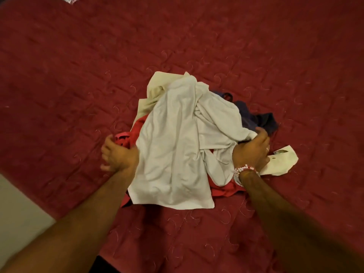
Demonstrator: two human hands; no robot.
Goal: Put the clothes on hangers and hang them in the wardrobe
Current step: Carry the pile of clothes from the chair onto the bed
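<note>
The left hand [118, 154] curls round the red garment [136, 133] and the right hand [252, 150] clutches the white garment [173, 154]. They flank the pile of clothes [256, 119], probably to gather it. The pile lies toward the bed's [78, 66] near edge.

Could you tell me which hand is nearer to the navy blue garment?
Right. The right hand grips the white garment, its thumb beside the navy blue garment; the left hand is on the white garment's opposite side, by the red garment.
</note>
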